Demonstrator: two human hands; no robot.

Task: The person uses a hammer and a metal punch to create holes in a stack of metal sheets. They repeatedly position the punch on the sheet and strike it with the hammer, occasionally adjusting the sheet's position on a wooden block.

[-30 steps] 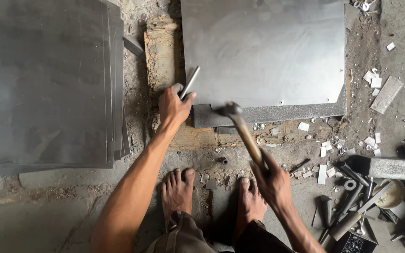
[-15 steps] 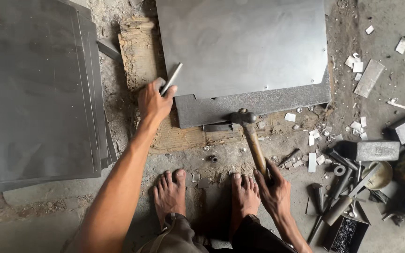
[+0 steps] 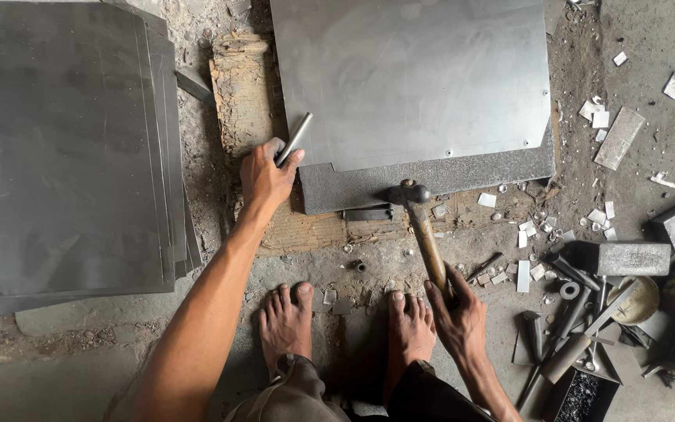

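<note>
The right hand [image 3: 456, 311] was clenched on the wooden handle of a hammer [image 3: 419, 223], its head on the dark steel block's [image 3: 439, 178] near edge. The left hand [image 3: 266, 178] gripped a metal punch [image 3: 294, 137] at the metal sheet's [image 3: 412, 78] near-left corner.

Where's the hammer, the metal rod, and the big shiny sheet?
hammer [image 3: 423, 234], head view, on the wooden handle
rod [image 3: 296, 136], head view, on its bare upper part
sheet [image 3: 412, 78], head view, on its flat middle

A stack of grey metal sheets [image 3: 64, 148] lay on the floor, with small metal offcuts [image 3: 599, 117] and scattered tools [image 3: 572, 320] well apart from it.
</note>
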